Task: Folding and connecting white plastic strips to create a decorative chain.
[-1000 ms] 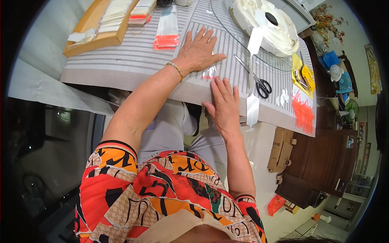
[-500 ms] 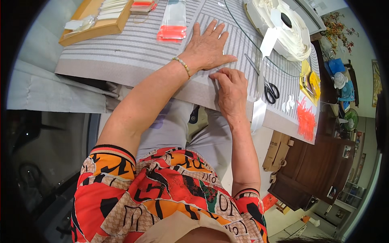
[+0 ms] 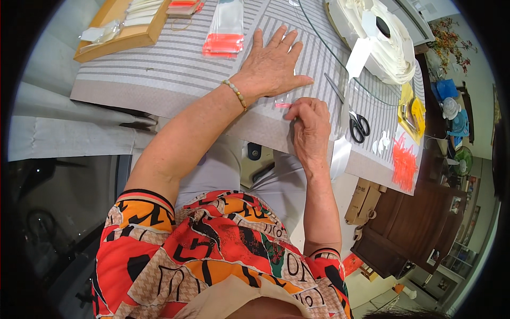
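My left hand [image 3: 273, 66] lies flat with fingers spread on the striped tablecloth [image 3: 159, 69], pressing down a small clear bag with an orange-pink strip [image 3: 283, 103]. A bead bracelet circles that wrist. My right hand [image 3: 311, 127] sits just below it near the table's front edge, fingertips pinching the lower end of the same clear bag. Most of the bag is hidden under the left palm.
Black-handled scissors [image 3: 355, 121] lie right of my hands. A pile of white tape on a round holder [image 3: 382, 37] sits at the back right. A wooden tray [image 3: 119, 29] and a stack of clear bags with orange strips [image 3: 226, 32] are farther back. Loose orange pieces [image 3: 405, 162] lie at right.
My right hand slid up the cloth until it met the left hand and closed its fingertips on the small bag. The left hand stayed flat in place.
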The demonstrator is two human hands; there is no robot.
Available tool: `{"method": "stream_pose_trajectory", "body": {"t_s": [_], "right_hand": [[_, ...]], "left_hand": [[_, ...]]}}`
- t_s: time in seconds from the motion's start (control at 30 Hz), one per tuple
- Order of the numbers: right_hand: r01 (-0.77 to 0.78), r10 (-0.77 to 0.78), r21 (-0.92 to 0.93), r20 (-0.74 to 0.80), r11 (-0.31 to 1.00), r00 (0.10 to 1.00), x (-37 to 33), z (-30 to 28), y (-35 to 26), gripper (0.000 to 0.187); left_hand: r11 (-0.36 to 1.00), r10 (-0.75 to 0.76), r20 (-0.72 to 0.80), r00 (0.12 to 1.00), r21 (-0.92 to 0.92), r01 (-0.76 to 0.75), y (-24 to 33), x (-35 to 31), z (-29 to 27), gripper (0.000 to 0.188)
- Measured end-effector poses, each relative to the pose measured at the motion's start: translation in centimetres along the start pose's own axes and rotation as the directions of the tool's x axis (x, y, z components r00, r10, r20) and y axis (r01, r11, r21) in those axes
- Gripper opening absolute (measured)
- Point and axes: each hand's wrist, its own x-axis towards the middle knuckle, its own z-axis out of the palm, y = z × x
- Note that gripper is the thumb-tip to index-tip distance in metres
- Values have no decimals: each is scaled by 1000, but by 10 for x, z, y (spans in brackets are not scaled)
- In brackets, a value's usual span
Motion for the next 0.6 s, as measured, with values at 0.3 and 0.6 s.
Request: {"method": "stream_pose_trajectory", "body": {"t_s": [0.3,0.6], "right_hand": [[174,-176,-206,9,963,984,-1,-1,-4,44],[168,-175,-201,-16,965,984,-1,1,-5,40]], "left_hand": [[999,-11,34,999,53,9,4,-4,-8,82],[998,-15,39,999,54,13,7,-4,-11,82]]}}
